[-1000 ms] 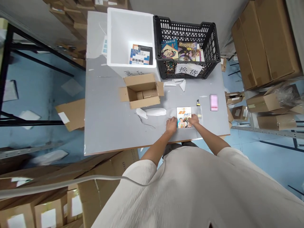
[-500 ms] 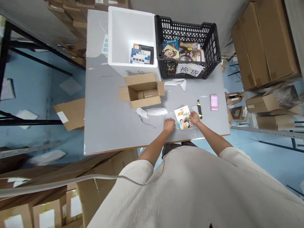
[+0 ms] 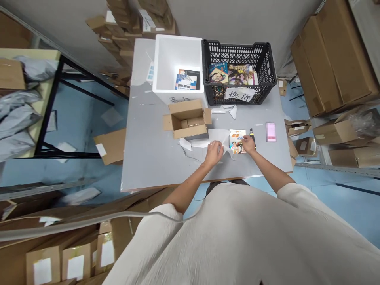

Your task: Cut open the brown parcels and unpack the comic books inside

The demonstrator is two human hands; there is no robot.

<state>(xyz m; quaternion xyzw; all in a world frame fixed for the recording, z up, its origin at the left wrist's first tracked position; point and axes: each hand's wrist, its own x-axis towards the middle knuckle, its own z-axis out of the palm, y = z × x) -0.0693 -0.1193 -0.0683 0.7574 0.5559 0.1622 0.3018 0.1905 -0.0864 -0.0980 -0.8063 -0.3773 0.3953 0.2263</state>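
My left hand [image 3: 214, 153] is closed on a crumpled, thin whitish wrapper [image 3: 220, 135], which spreads above and beside it on the grey table. My right hand [image 3: 248, 144] grips the right edge of a small book [image 3: 236, 136] with a colourful cover. The book's left edge borders the wrapper. Just past my right hand lies a black and yellow utility knife [image 3: 252, 133], partly covered by that hand. Above my left hand stands an opened cardboard box [image 3: 190, 130], its flaps folded outward.
A white foam box [image 3: 157, 65] with books and a black plastic crate [image 3: 237, 43] with books stand at the table's back. A pink-screened phone [image 3: 270, 132] lies at the right. Paper scraps [image 3: 233, 111] lie before the crate. Cartons and shelves surround the table [image 3: 142, 158].
My left hand has pulled the wrapper out to the left of the book and lifted part of it. The book has turned straighter in my right hand. The camera view has shifted.
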